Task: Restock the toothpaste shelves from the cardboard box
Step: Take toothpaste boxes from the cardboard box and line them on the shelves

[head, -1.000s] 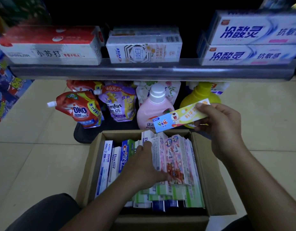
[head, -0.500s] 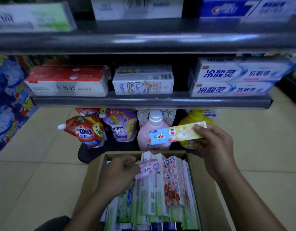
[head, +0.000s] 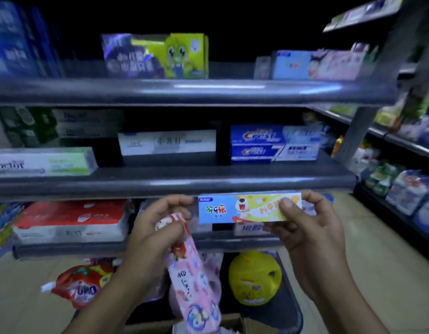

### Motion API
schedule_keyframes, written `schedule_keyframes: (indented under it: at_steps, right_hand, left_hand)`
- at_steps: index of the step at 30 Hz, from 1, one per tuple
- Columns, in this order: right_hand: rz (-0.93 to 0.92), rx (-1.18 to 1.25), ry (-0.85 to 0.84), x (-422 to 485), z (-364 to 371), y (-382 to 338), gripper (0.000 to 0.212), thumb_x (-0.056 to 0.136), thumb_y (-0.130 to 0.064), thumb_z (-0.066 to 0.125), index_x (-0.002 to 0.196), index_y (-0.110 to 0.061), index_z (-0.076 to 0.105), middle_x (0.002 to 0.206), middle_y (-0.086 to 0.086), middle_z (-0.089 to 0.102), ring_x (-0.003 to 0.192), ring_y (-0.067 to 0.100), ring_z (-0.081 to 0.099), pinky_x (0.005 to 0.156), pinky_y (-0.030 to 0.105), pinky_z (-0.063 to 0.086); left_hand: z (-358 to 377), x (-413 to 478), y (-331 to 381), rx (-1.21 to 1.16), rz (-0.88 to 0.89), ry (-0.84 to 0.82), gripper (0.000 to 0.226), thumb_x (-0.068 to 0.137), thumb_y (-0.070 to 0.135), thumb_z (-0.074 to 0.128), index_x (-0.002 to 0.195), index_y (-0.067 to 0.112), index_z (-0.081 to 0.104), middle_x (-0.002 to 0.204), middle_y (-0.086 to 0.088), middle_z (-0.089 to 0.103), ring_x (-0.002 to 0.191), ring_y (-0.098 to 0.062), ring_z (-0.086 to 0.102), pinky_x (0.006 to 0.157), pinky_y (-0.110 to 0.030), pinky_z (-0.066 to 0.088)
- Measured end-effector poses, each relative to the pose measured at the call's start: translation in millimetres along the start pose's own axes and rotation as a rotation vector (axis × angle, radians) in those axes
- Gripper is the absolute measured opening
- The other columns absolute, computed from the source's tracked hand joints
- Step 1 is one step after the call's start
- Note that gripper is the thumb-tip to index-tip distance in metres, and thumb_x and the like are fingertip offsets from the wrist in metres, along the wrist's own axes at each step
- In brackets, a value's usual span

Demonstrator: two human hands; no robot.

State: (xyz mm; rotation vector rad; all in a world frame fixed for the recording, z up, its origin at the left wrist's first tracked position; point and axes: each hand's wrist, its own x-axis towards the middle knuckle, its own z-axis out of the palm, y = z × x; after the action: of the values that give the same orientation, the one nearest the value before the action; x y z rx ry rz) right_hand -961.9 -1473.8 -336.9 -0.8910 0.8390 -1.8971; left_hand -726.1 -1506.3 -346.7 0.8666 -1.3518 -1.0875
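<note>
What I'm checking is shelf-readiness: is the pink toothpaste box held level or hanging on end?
Hanging on end: the left hand grips the top of the pink toothpaste box, which slants steeply down.

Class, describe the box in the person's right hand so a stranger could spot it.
Start at the grey shelving. Just below its middle shelf edge, the right hand holds a long toothpaste box level. Unlike the pink box in the left hand, it is blue and yellow with a cartoon animal.
</note>
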Motion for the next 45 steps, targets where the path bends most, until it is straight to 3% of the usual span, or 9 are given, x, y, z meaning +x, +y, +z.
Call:
schedule_keyframes:
  at_steps: [11, 14, 18, 20, 22, 25, 27, 34, 45]
  right_hand:
    - [-0.465, -0.383, 0.102, 76, -6, -116, 0.045, 0.068, -0.044, 0.084, 0.106, -0.023, 0.074, 0.096, 0.004, 0.078, 0.085, 0.025, 0.076, 0.073, 0.035, 0.061]
    - [-0.607, -0.506, 0.09, 108, -6, -150, 0.035, 0.077, -0.037, 0.084, 0.108, -0.022, 0.077, 0.093, -0.003, 0.079, 0.085, 0.016, 0.075, 0.07, 0.022, 0.057]
    - [-0.68, -0.672, 0.069, 151, 1, -187, 0.019, 0.084, -0.019, 0.081, 0.098, -0.031, 0.077, 0.091, -0.012, 0.078, 0.087, 0.013, 0.075, 0.073, 0.029, 0.059]
    - [-0.676, -0.708, 0.074, 167, 8, -201, 0.023, 0.083, -0.016, 0.081, 0.104, -0.024, 0.078, 0.09, -0.009, 0.078, 0.086, 0.008, 0.075, 0.076, 0.028, 0.061]
    - [-0.663, -0.732, 0.087, 180, 16, -212, 0.026, 0.083, -0.015, 0.082, 0.109, -0.018, 0.077, 0.093, -0.008, 0.078, 0.084, 0.004, 0.074, 0.076, 0.025, 0.061]
    - [-0.661, -0.78, 0.114, 198, 23, -223, 0.021, 0.082, -0.019, 0.082, 0.103, -0.017, 0.078, 0.092, -0.006, 0.078, 0.086, 0.012, 0.075, 0.084, 0.04, 0.062]
    - [-0.625, -0.839, 0.124, 209, 24, -227, 0.026, 0.08, -0.024, 0.084, 0.103, -0.014, 0.077, 0.094, -0.001, 0.077, 0.088, 0.02, 0.074, 0.084, 0.044, 0.061]
    - [-0.42, -0.969, 0.04, 218, 13, -212, 0.018, 0.076, -0.023, 0.089, 0.078, -0.023, 0.071, 0.082, -0.001, 0.077, 0.078, 0.02, 0.072, 0.085, 0.048, 0.06]
    - [-0.325, -1.26, 0.144, 258, 35, -217, 0.041, 0.071, -0.029, 0.092, 0.094, -0.004, 0.07, 0.096, 0.013, 0.071, 0.087, 0.027, 0.066, 0.07, 0.029, 0.046]
  left_hand:
    - [87, 69, 118, 0.048, 0.221, -0.192, 0.05, 0.066, 0.01, 0.053, 0.101, 0.032, 0.08, 0.098, 0.003, 0.079, 0.062, -0.002, 0.068, 0.054, -0.014, 0.049]
    - [105, 89, 149, 0.107, 0.258, -0.216, 0.047, 0.069, 0.016, 0.055, 0.106, 0.031, 0.078, 0.106, 0.003, 0.079, 0.094, -0.027, 0.075, 0.075, -0.04, 0.062]
    - [129, 118, 187, 0.16, 0.296, -0.239, 0.044, 0.064, 0.013, 0.053, 0.101, 0.011, 0.076, 0.103, -0.013, 0.077, 0.088, -0.021, 0.067, 0.072, -0.034, 0.046]
    - [138, 130, 202, 0.223, 0.255, -0.262, 0.049, 0.061, 0.013, 0.053, 0.103, -0.01, 0.062, 0.097, -0.03, 0.065, 0.085, -0.022, 0.054, 0.076, -0.038, 0.034]
    - [145, 141, 214, 0.26, 0.213, -0.255, 0.053, 0.059, 0.015, 0.054, 0.102, -0.016, 0.056, 0.089, -0.02, 0.058, 0.081, -0.024, 0.05, 0.075, -0.039, 0.032]
    - [155, 152, 229, 0.326, 0.164, -0.21, 0.013, 0.058, 0.018, 0.056, 0.06, 0.006, 0.055, 0.07, -0.013, 0.047, 0.066, -0.022, 0.046, 0.061, -0.033, 0.033]
    - [156, 160, 232, 0.374, 0.108, -0.186, 0.017, 0.06, 0.019, 0.059, 0.05, 0.014, 0.047, 0.059, -0.007, 0.041, 0.051, -0.021, 0.042, 0.055, -0.026, 0.032]
    - [152, 181, 222, 0.469, -0.086, -0.235, 0.021, 0.082, 0.01, 0.056, 0.063, 0.014, 0.047, 0.048, -0.003, 0.045, 0.031, -0.018, 0.049, 0.038, -0.018, 0.041]
    - [165, 211, 240, 0.677, -0.249, -0.277, 0.007, 0.081, 0.016, 0.055, 0.075, 0.014, 0.053, 0.051, 0.0, 0.061, 0.042, -0.013, 0.063, 0.042, -0.021, 0.05]
